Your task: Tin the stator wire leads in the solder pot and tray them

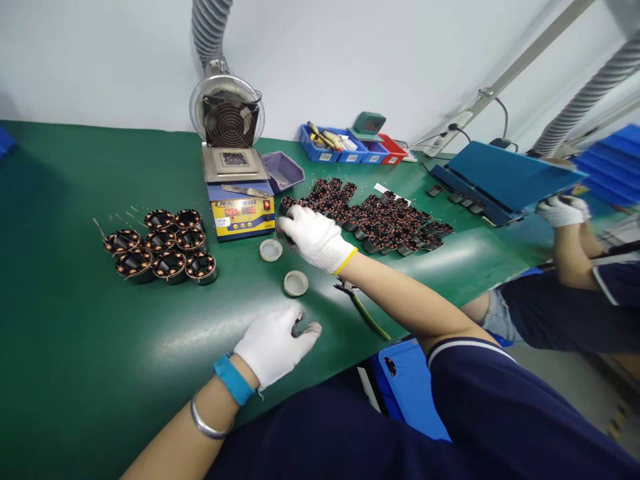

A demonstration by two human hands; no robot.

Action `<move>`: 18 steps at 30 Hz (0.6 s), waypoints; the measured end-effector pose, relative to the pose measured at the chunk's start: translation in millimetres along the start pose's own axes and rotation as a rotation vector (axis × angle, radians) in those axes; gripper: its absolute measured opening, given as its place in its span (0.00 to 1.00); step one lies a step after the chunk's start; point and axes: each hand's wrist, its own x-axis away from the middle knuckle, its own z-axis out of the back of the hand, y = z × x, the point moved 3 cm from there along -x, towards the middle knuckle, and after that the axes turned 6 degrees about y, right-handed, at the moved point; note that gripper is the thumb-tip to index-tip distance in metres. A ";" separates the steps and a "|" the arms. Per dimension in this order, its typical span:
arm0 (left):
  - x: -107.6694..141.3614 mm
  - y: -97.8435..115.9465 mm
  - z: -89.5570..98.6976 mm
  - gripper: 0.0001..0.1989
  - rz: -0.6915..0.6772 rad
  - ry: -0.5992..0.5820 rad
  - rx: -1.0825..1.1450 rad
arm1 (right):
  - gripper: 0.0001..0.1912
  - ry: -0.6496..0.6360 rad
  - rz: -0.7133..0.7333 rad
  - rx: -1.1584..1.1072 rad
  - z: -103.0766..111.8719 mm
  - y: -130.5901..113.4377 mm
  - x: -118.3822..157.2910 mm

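My left hand (277,343), in a white glove with dark fingertips, is over the green bench near its front edge. Its thumb and fingers are apart with nothing between them. My right hand (311,235), gloved too, is at the left end of a large group of copper-wound motor stators (395,223). Its fingers curl downward, and whatever they hold, if anything, is hidden. Two small round dishes, one pale (271,250) and one beige-rimmed (296,283), lie between my hands. Green-handled cutters (367,313) rest below my right wrist.
A yellow-and-blue solder pot (243,213) stands behind the dishes, beside a purple tray (283,170). More stators (170,263) are grouped at left. Blue bins (320,148) line the wall. At right are a blue panel (505,177) and another person's gloved hands (563,210).
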 end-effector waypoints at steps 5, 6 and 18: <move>-1.2 0.9 0.5 0.15 0.018 0.007 0.014 | 0.21 -0.069 -0.007 0.019 -13.3 -11.2 -4.3; -1.2 0.8 0.2 0.15 0.019 0.008 0.010 | 0.22 -0.080 0.004 0.020 -15.0 -12.9 -3.4; -1.2 1.4 3.9 0.13 -0.003 0.101 -0.109 | 0.24 0.232 0.018 0.075 73.2 6.8 -112.8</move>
